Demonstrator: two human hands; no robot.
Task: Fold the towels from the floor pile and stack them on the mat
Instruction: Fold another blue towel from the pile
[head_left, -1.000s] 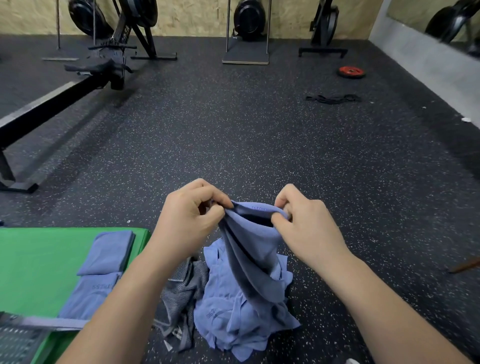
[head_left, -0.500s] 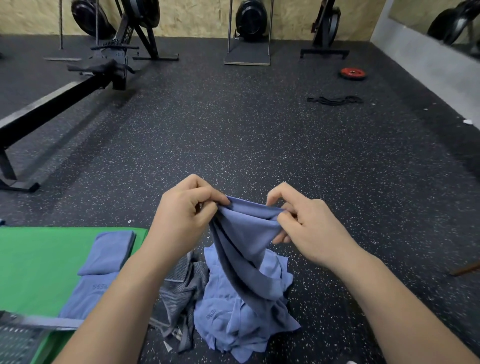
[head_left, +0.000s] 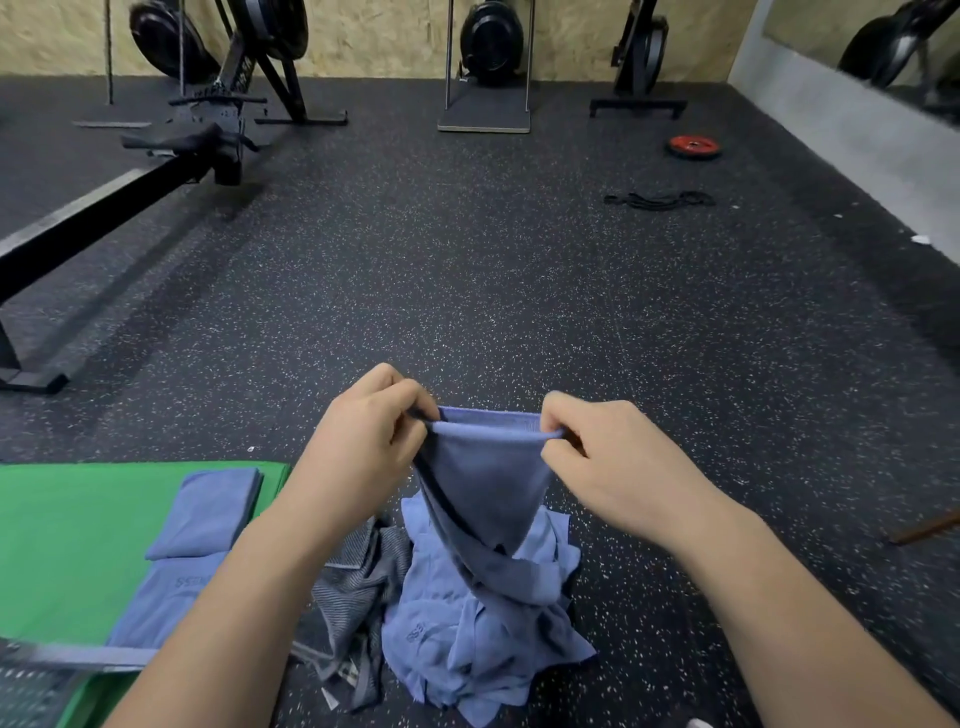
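Above the floor pile (head_left: 483, 634), we hold one blue towel (head_left: 488, 478) by its top edge. Our left hand (head_left: 371, 441) pinches one end and our right hand (head_left: 602, 457) pinches the other, fingers curled on the hem. Half a second ago that edge was bunched between hands set close together. Now the hands have drawn apart and the hem runs nearly straight between them, while the towel's lower part hangs onto the pile. We judge that the towel is being opened out and that folding has not begun. Left of the pile lies the green mat (head_left: 78, 519), with folded blue towels (head_left: 208, 512) on it. A grey striped cloth (head_left: 358, 582) sits at the pile's left edge.
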